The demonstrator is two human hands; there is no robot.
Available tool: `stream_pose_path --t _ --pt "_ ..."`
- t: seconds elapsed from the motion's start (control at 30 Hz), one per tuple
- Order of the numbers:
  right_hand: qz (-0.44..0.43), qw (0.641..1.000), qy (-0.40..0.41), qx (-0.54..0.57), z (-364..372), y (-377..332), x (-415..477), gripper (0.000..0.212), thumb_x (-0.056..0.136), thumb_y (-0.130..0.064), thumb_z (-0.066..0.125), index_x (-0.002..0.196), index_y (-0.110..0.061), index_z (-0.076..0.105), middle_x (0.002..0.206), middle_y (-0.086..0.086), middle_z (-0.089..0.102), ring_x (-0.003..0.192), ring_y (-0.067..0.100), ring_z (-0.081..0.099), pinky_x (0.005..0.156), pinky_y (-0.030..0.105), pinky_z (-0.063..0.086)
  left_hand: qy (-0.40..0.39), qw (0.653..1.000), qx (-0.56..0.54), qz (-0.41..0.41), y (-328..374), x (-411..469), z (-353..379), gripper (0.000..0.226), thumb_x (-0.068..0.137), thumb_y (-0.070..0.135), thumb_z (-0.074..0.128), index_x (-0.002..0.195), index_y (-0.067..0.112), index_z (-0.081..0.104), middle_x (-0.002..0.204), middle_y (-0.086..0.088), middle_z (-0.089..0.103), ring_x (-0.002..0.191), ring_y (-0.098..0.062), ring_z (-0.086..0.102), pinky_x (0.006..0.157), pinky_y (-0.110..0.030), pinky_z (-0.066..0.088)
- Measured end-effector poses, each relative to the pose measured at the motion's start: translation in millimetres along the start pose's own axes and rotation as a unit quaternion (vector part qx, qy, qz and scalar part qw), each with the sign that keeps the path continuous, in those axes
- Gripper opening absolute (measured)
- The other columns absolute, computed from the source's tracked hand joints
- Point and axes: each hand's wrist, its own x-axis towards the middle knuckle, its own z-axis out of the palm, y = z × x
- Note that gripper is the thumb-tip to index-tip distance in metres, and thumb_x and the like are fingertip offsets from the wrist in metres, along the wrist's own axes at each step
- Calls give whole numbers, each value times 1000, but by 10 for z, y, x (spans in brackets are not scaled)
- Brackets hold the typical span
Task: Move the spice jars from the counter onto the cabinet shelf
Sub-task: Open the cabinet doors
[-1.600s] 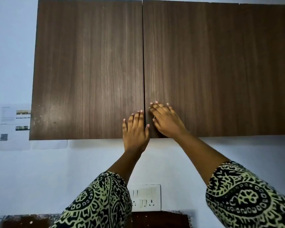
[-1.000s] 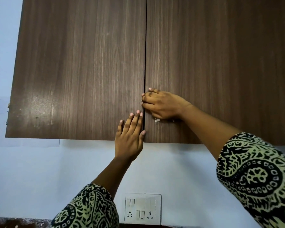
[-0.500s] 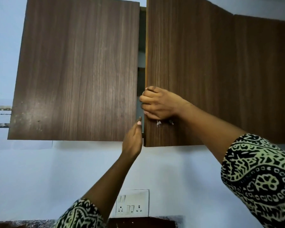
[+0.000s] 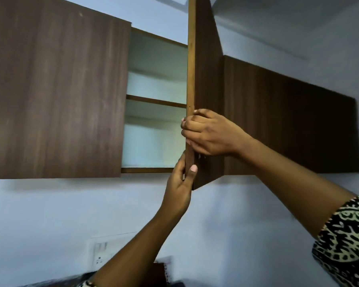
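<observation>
We see the right cabinet door open, its edge turned toward us. Right hand grips that edge, fingers curled round it. Left hand, at 6 o'clock of the right, pinches the door's lower edge, thumb on the front. Cabinet shelf sits at 10 o'clock of the right hand, inside the pale interior. Left cabinet door at 9 o'clock, closed. Switchboard on the wall at 7 o'clock, blurred. Patterned sleeve at 4 o'clock. Spice jars: we cannot tell where.
</observation>
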Motion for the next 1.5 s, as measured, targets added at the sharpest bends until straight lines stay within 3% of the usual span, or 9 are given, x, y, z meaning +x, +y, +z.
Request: stream_pose_path --t 0.27,0.4,0.53,0.67,0.77,1.0,1.17,1.3,1.5 --pt "46 996 -58 -59 -558 381 -848 34 91 -30 36 84 -13 65 85 5 65 75 22 64 69 33 49 -50 997 30 57 28 -67 963 54 91 38 56 142 38 36 139 13 39 124 -1 42 80 -3 45" --pt "87 985 -128 -82 -706 540 -1277 22 85 -29 53 83 -12 68 86 6 66 77 23 65 67 34 50 -63 993 49 82 18 -24 1522 63 83 51 56 141 46 30 144 17 31 131 -5 38 101 -28 47" --pt "152 959 -229 -72 -781 690 -1743 43 88 -36 34 98 -16 71 107 6 70 106 26 64 90 43 49 -75 990 67 100 -34 41 2011 65 81 57 52 134 57 14 155 16 15 135 2 17 107 -27 30" --pt "195 922 -329 -54 -770 852 -2093 65 88 -44 12 134 -19 50 147 6 43 142 25 29 115 49 15 -71 984 109 120 -173 131 2466 73 80 63 50 139 54 7 159 13 7 143 -6 11 115 -40 27" --pt "206 900 -381 -58 -709 935 -2318 56 96 -42 16 148 -21 25 158 4 16 148 21 4 117 45 -5 -55 976 167 127 -281 243 2719 83 78 69 49 144 46 6 160 6 8 146 -18 16 114 -50 29" --pt "225 861 -451 -68 -570 1089 -2744 57 98 -44 16 151 -23 6 160 2 -1 148 20 -6 116 43 -10 -50 953 278 111 -436 403 3215 92 75 73 47 150 37 6 161 1 5 147 -23 12 115 -49 26" --pt "236 871 -428 -52 -525 1119 -2851 58 98 -45 17 151 -24 6 160 0 1 148 19 -4 113 41 -14 -43 946 301 107 -454 430 3314 92 76 70 50 150 35 9 161 -3 8 147 -25 14 112 -50 26" --pt "278 862 -421 -52 -573 1015 -2681 56 98 -40 29 149 -22 18 159 2 12 148 18 5 116 45 -9 -182 952 230 84 -327 472 2972 85 80 66 54 149 39 11 161 5 3 148 -19 6 114 -47 21" --pt "464 856 -138 185 -183 228 -2011 34 91 -24 50 122 -13 58 126 7 61 119 25 53 113 35 19 -226 872 422 101 -244 726 1431 40 91 57 46 125 38 54 122 16 64 110 -6 60 86 -26 45"
